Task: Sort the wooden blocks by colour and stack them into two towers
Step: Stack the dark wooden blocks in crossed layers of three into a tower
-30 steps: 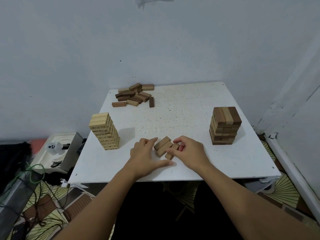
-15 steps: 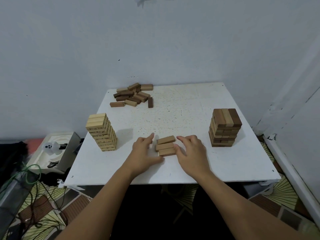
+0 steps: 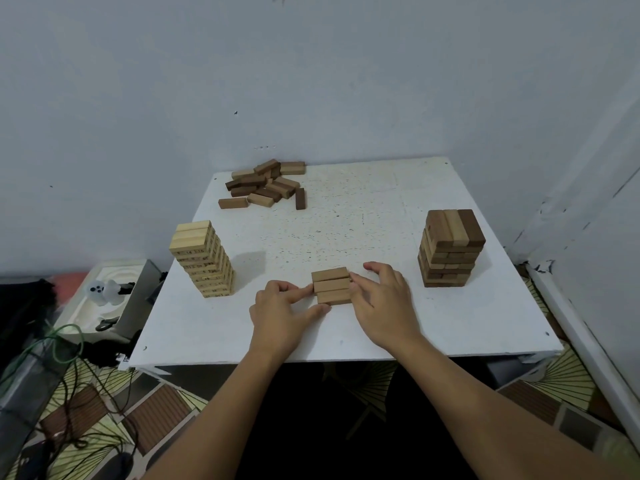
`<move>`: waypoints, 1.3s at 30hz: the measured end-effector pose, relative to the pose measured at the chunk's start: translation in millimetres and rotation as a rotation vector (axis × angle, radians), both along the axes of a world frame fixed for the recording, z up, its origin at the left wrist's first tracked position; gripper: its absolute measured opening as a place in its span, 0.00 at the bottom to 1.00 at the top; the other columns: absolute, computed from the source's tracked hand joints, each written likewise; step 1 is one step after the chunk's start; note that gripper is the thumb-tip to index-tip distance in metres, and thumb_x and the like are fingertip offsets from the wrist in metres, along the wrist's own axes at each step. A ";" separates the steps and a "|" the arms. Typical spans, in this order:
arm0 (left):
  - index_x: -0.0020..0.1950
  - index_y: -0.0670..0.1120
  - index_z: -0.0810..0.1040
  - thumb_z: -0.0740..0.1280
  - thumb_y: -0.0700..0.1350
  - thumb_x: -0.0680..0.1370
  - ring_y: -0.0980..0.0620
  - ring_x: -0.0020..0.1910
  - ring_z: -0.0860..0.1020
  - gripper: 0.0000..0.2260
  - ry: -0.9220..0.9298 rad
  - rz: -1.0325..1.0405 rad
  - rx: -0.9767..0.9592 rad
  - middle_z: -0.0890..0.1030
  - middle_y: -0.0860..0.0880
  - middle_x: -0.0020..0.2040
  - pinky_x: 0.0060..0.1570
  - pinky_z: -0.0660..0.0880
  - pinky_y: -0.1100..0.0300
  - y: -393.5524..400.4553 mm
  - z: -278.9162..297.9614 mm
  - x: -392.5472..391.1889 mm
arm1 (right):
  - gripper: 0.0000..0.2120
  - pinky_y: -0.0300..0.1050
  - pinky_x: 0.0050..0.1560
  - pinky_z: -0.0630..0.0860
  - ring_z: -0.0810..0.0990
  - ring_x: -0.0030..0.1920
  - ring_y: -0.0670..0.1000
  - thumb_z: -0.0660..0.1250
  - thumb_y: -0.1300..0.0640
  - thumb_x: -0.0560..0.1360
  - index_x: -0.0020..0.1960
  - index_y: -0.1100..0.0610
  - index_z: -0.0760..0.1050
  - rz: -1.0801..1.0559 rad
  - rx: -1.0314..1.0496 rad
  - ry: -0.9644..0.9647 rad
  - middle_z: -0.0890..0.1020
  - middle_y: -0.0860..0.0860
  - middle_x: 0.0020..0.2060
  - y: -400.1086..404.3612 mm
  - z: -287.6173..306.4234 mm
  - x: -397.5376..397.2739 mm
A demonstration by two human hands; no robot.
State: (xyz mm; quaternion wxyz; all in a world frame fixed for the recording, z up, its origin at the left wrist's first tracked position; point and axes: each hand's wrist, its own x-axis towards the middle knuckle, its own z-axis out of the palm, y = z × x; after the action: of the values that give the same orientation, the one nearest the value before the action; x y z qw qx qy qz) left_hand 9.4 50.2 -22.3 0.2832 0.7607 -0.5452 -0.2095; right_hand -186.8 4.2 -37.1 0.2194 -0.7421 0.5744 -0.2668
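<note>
Three brown blocks (image 3: 331, 285) lie flat, side by side and touching, near the front of the white bench (image 3: 346, 223), and the left hand (image 3: 282, 311) pinches their left end with a curled finger and thumb while the right hand (image 3: 382, 303) presses straight fingers (image 3: 358, 284) on their right end. A tall tower of light blocks (image 3: 202, 259) stands on the left side of the bench and a shorter tower of brown blocks (image 3: 450, 249) stands on the right side. A loose pile of blocks (image 3: 265, 188) sits at the back, near the wall.
</note>
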 end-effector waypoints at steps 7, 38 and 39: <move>0.70 0.63 0.78 0.78 0.69 0.66 0.52 0.64 0.72 0.34 0.038 -0.011 0.043 0.74 0.57 0.58 0.68 0.65 0.48 -5.5 3.8 8.1 | 0.11 0.52 0.62 0.71 0.72 0.56 0.53 0.64 0.54 0.81 0.50 0.54 0.85 -0.213 -0.124 -0.045 0.74 0.51 0.54 5.7 3.0 -0.5; 0.56 0.58 0.85 0.83 0.55 0.66 0.61 0.54 0.75 0.19 0.220 -0.028 0.007 0.77 0.58 0.54 0.61 0.73 0.56 -3.0 14.4 12.4 | 0.10 0.51 0.58 0.73 0.71 0.48 0.49 0.65 0.50 0.80 0.44 0.51 0.82 -0.130 -0.087 -0.078 0.72 0.45 0.47 2.1 0.7 -1.3; 0.54 0.58 0.85 0.83 0.55 0.66 0.60 0.54 0.75 0.18 0.221 -0.022 0.003 0.77 0.58 0.54 0.62 0.74 0.55 -3.0 14.4 11.9 | 0.10 0.50 0.57 0.73 0.71 0.49 0.50 0.65 0.50 0.80 0.44 0.51 0.82 -0.134 -0.083 -0.078 0.72 0.45 0.47 2.0 1.0 -1.2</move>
State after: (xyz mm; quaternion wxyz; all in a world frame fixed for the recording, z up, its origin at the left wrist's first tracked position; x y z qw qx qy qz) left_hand 21.3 47.2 -7.9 0.3383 0.7274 -0.5185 -0.2959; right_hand -187.9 6.2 -36.1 0.1924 -0.6994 0.6023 -0.3331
